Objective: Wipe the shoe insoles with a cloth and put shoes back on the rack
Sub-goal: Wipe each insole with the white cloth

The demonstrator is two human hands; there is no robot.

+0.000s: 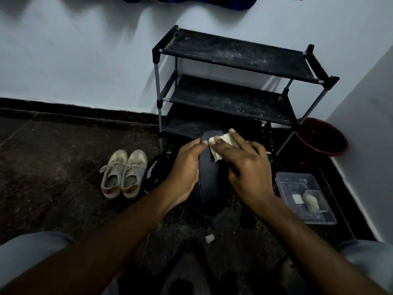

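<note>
Matt dark insole (209, 177), pale cloth (221, 143), clear glossy plastic tray (306, 196), dusty rack (234, 52)

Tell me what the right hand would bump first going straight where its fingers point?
Probably the thumb of the left hand, just ahead of the right hand on the dark flat insole; past that, the black fabric-shelved rack's lowest shelf. Depth is unclear.
</note>
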